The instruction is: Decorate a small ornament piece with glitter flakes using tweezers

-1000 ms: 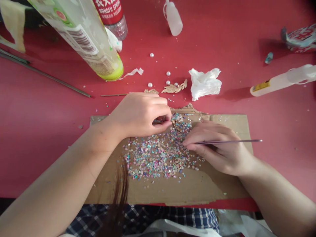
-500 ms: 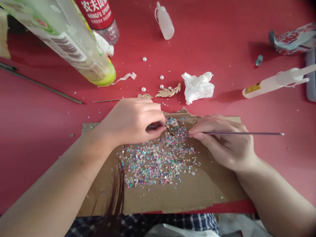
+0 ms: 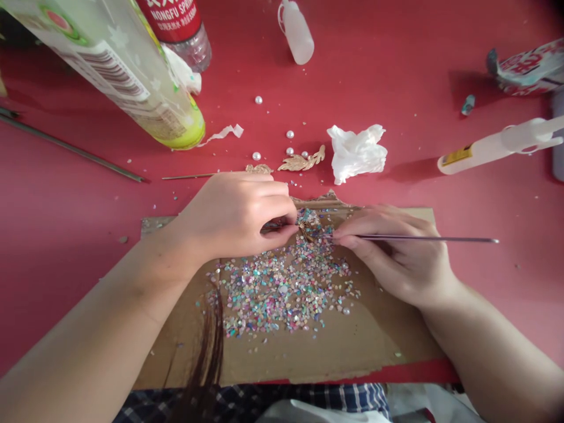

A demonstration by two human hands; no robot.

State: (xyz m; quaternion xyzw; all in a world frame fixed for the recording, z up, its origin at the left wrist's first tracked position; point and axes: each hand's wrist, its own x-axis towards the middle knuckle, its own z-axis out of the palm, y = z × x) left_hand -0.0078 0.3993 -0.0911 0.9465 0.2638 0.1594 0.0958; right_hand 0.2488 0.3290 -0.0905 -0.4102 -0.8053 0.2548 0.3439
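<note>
1. Across the view: red table [image 3: 396,76].
2. Flat on it: torn-edged cardboard sheet [image 3: 335,352].
3. Over the sheet: left hand [image 3: 247,214], thumb and fingertips pinched on a small gold-coloured wire ornament [image 3: 302,225]; opposite, right hand [image 3: 396,252], fingers closed around a slim metal tool [image 3: 432,238].
4. At the chips' far edge: ornament, near the tool's tip, contact unclear.
5. Beyond: pearl beads [image 3: 256,156].
6. Scattered: multicoloured chips [image 3: 282,288].

Red-label btl [image 3: 180,29]: "NONGFU SPRIN…", Chinese txt [image 3: 177,25] below. Tall btl [image 3: 123,66]: barcode [image 3: 115,71], fine print illeg.
</note>
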